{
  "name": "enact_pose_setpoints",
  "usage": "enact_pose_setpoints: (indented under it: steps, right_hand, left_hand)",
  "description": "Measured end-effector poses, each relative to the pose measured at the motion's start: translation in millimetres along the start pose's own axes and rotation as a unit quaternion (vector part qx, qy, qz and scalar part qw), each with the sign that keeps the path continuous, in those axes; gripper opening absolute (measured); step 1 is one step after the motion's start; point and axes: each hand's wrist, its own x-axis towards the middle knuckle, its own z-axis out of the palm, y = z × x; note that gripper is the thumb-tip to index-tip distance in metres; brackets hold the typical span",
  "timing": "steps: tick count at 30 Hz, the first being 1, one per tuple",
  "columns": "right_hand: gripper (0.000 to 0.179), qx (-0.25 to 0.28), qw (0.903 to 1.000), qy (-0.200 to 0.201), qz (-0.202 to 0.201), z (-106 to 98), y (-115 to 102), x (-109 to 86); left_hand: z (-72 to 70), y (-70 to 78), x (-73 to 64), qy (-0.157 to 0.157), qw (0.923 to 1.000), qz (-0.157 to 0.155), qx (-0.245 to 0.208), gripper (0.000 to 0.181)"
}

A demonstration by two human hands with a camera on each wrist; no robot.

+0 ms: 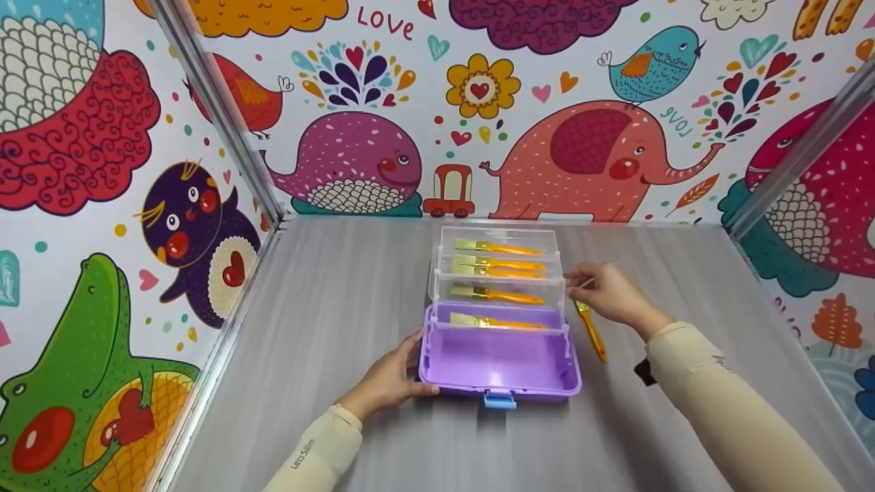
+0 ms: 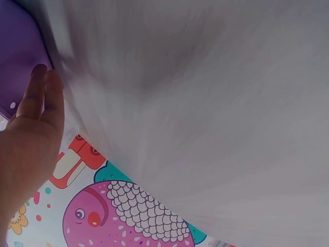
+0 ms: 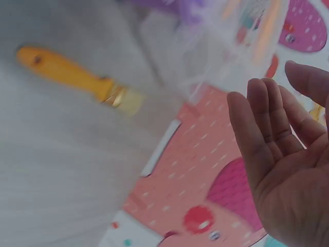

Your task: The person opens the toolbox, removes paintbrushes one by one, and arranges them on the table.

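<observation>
A purple toolbox with a blue latch stands on the table, its clear trays fanned out in steps toward the back. Paintbrushes with orange handles lie in the trays, such as the front paintbrush. My left hand rests against the box's left side, fingers extended along the purple wall and thumb at the front corner. To the right of the trays is my right hand, its palm empty and fingers extended in the right wrist view. A loose paintbrush lies on the table below it.
The grey table is enclosed by printed walls with cartoon animals and metal corner strips. The back wall rises just behind the trays. A small black object shows beside the right sleeve.
</observation>
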Motion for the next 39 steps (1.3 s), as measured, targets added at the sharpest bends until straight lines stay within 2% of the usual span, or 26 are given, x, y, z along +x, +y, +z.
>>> enact_pose_setpoints:
  steps: [4, 6, 10, 18, 22, 25, 34, 39]
  right_hand:
    - [0.028, -0.011, 0.9983, -0.052, -0.023, 14, -27, 8.6]
    - [0.028, -0.019, 0.9958, -0.074, -0.050, 20, -36, 13.3]
    - [0.026, -0.034, 0.9902, -0.097, -0.094, 34, -48, 21.6]
    - [0.023, -0.070, 0.9840, -0.112, -0.119, 59, -46, 29.5]
    - [0.022, -0.088, 0.9836, -0.115, -0.108, 66, -44, 31.1]
    - [0.022, -0.096, 0.9839, -0.116, -0.097, 69, -43, 32.6]
    - [0.020, -0.098, 0.9820, -0.125, -0.101, 71, -40, 34.7]
    - [0.022, -0.095, 0.9804, -0.127, -0.117, 72, -37, 36.2]
  left_hand:
    - [-0.5, -1.1, -0.3, 0.003, 1.0000, -0.002, 0.006, 0.112]
    - [-0.8, -1.2, -0.5, 0.003, 0.9999, -0.004, 0.009, 0.112]
    - [-0.7, -1.4, -1.1, 0.002, 0.9999, -0.008, 0.008, 0.112]
    - [-0.2, -0.1, -0.6, 0.003, 0.9999, -0.006, 0.010, 0.112]
    - [-0.3, 0.1, -0.7, 0.006, 0.9998, -0.007, 0.015, 0.112]
    - [-0.2, 0.2, -0.9, 0.007, 0.9998, -0.008, 0.014, 0.112]
    - [1.1, -0.5, 0.1, 0.004, 1.0000, -0.005, -0.007, 0.111]
    - [0.6, 0.7, -0.8, 0.003, 1.0000, -0.007, -0.001, 0.111]
